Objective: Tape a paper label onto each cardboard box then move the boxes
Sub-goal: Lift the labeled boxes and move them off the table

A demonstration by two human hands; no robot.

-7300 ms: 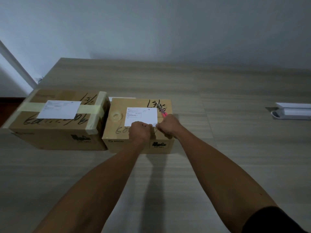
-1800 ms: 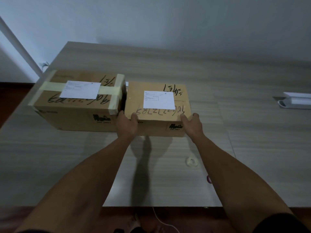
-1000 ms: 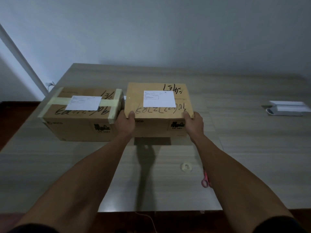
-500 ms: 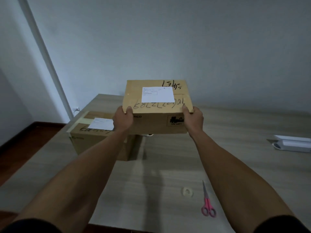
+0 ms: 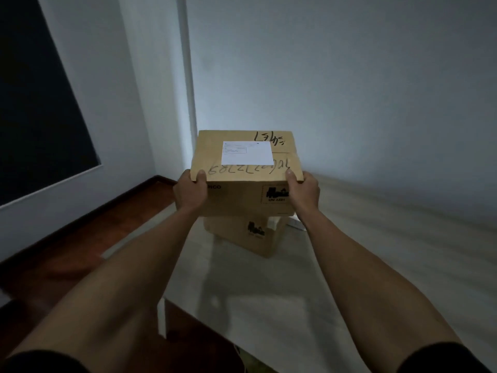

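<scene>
Left hand [image 5: 189, 193] and right hand [image 5: 304, 193] grip the labelled cardboard box [image 5: 246, 173] by its near corners, above the second box [image 5: 250, 234] on the counter [image 5: 376, 265]; such shallow holds could let it slip.

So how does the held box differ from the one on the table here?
The held box is up in the air, gripped at its near corners by the left hand and right hand; the table box rests on the table. The held box shows its top with a white label and handwriting; the table box's top is hidden behind it. Both are brown cardboard with a black printed mark on the side.
</scene>
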